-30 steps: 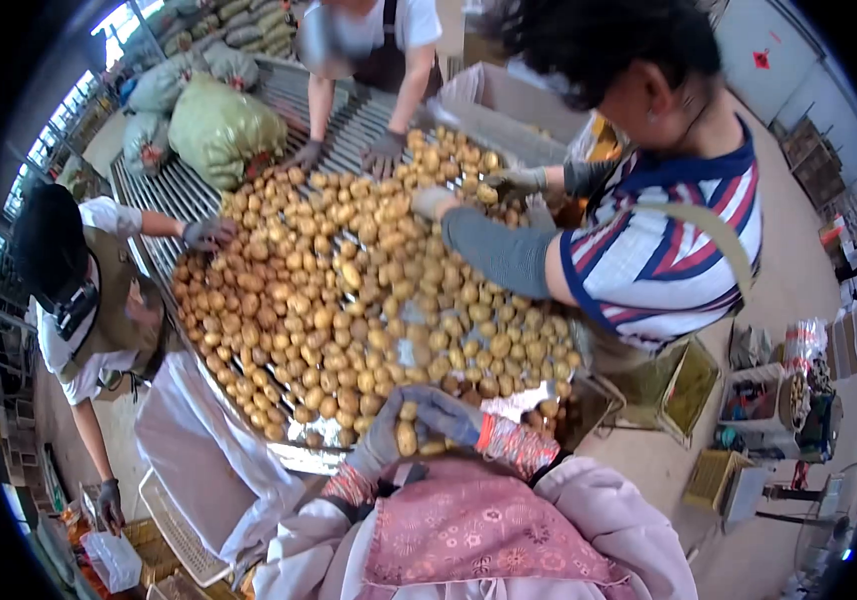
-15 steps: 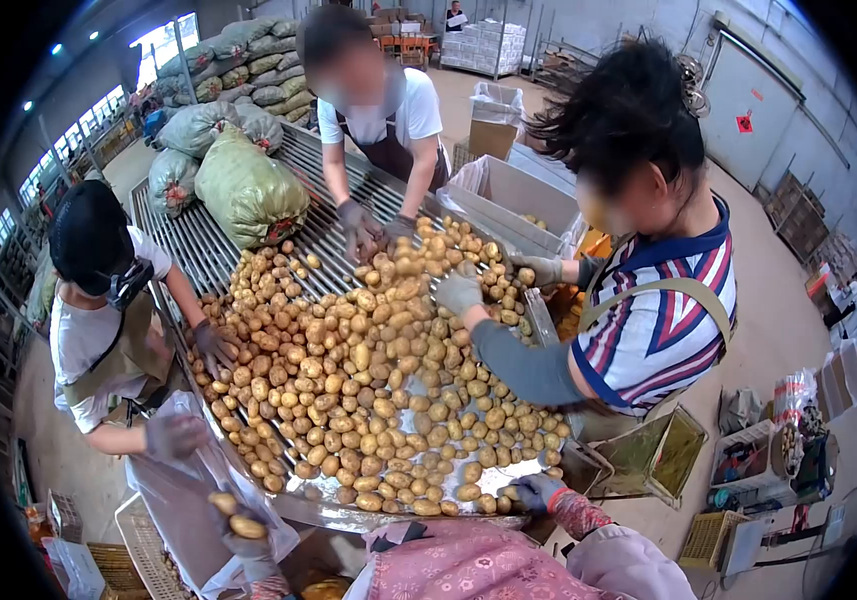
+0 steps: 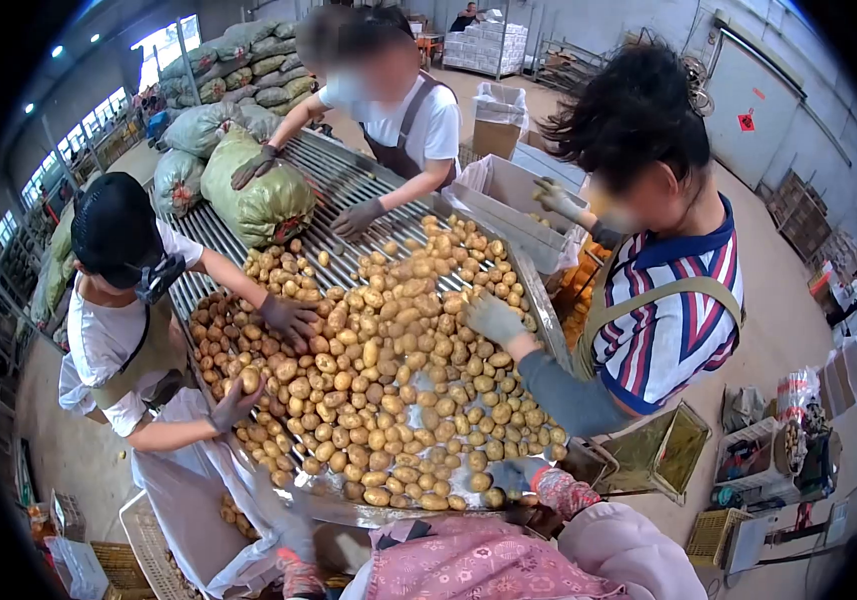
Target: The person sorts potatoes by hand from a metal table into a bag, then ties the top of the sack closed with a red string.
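Many potatoes [image 3: 379,380] cover the near part of a metal roller sorting table [image 3: 334,265]. My right hand [image 3: 517,474], in a grey glove with a red patterned cuff, reaches over the table's near right edge. Its fingers stretch left and touch or lie just beside potatoes. My left hand [image 3: 296,530], also gloved, is smeared by motion below the near left edge. It is beside a pale plastic bag [image 3: 184,500] with several potatoes [image 3: 239,517] inside; whether its fingers hold anything does not show.
Co-workers stand at the left, far side and right, with a gloved hand [image 3: 289,318], another gloved hand [image 3: 357,220] and a third gloved hand [image 3: 495,318] at the table. A full green sack [image 3: 254,190] lies on the rollers. A lined box [image 3: 519,190] stands at the right.
Two potatoes have left my left hand, which moved right. My right hand shifted left and up over the potatoes. The far co-worker now touches the sack; the left co-worker holds a potato.
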A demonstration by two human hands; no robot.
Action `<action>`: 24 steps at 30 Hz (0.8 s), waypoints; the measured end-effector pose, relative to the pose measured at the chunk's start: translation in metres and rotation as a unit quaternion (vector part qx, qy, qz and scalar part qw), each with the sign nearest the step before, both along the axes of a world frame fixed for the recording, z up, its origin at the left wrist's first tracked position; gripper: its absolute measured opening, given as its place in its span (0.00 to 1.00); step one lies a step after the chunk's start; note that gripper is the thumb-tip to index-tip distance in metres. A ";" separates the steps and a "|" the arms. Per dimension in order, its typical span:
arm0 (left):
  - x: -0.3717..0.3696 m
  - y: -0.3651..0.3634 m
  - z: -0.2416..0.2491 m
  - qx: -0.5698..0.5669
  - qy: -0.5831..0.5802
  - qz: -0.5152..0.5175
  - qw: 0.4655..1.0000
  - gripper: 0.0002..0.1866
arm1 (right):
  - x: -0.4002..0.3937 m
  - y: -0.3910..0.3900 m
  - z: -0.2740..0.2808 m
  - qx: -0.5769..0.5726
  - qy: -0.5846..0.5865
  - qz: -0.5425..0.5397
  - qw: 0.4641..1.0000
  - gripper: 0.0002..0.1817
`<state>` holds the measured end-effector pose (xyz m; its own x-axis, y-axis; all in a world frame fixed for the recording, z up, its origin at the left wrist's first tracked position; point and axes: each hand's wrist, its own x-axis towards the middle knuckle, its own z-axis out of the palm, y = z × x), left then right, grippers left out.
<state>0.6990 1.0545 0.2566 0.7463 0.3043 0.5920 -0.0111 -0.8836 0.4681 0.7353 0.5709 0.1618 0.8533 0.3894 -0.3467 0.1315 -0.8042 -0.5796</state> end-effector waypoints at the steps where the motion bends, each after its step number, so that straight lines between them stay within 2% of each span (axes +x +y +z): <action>1: 0.007 -0.012 -0.014 -0.138 0.093 -0.116 0.979 0.33 | 0.007 0.001 0.001 0.025 0.057 -0.087 0.994 0.17; 2: 0.025 -0.029 -0.030 -0.112 0.102 -0.196 0.969 0.32 | 0.011 0.007 -0.009 0.066 0.037 -0.118 0.990 0.16; 3: 0.036 -0.051 -0.021 -0.094 0.165 -0.247 0.950 0.32 | 0.015 0.012 -0.016 0.108 0.017 -0.146 0.983 0.15; 4: 0.044 -0.073 -0.013 -0.077 0.236 -0.281 0.927 0.36 | 0.014 0.028 -0.029 0.164 -0.077 -0.118 0.976 0.16; 5: 0.056 -0.087 -0.039 -0.071 0.233 -0.340 0.908 0.40 | 0.009 0.049 -0.013 0.161 -0.054 -0.090 0.981 0.18; 6: 0.066 -0.108 -0.038 0.075 0.352 -0.312 0.879 0.43 | 0.008 0.055 -0.014 0.159 -0.044 -0.073 0.984 0.19; 7: 0.073 -0.127 -0.025 0.154 0.414 -0.323 0.837 0.44 | 0.007 0.061 -0.016 0.156 -0.035 -0.056 0.985 0.20; 8: 0.076 -0.138 -0.025 0.151 0.414 -0.319 0.839 0.44 | 0.001 0.063 -0.051 0.090 -0.168 0.040 0.981 0.22; 10: 0.082 -0.150 -0.035 0.186 0.456 -0.298 0.818 0.46 | -0.010 0.062 -0.051 0.025 -0.293 0.140 0.946 0.25; 12: 0.083 -0.147 -0.041 0.199 0.447 -0.295 0.821 0.49 | -0.031 0.030 -0.024 -0.043 -0.236 0.150 0.959 0.30; 14: 0.084 -0.132 -0.048 0.118 0.402 -0.292 0.860 0.50 | -0.041 0.000 -0.032 -0.060 -0.249 0.136 0.957 0.33; 15: 0.087 -0.125 -0.056 0.128 0.403 -0.284 0.861 0.49 | -0.046 -0.016 -0.033 0.004 -0.134 0.056 0.989 0.30; 16: 0.089 -0.117 -0.069 0.114 0.357 -0.296 0.879 0.46 | -0.056 -0.029 -0.036 0.066 -0.012 -0.024 0.997 0.28; 17: 0.089 -0.113 -0.074 0.104 0.349 -0.290 0.885 0.44 | -0.062 -0.041 -0.033 0.082 0.044 -0.071 0.993 0.27; 19: 0.095 -0.115 -0.060 0.083 0.371 -0.267 0.885 0.41 | -0.061 -0.048 -0.027 0.008 0.058 -0.106 0.993 0.23; 20: 0.100 -0.119 -0.048 0.073 0.403 -0.252 0.877 0.39 | -0.059 -0.047 -0.028 -0.080 0.017 -0.093 0.992 0.22; 22: 0.112 -0.114 -0.070 0.020 0.406 -0.299 0.863 0.40 | -0.048 0.000 0.021 0.126 -0.106 -0.206 0.965 0.18; 23: 0.118 -0.113 -0.084 0.041 0.405 -0.308 0.860 0.41 | -0.036 0.011 0.006 0.109 -0.094 -0.201 0.969 0.15; 24: 0.116 -0.114 -0.097 0.061 0.405 -0.319 0.855 0.41 | -0.028 0.023 0.005 0.152 -0.162 -0.158 0.962 0.16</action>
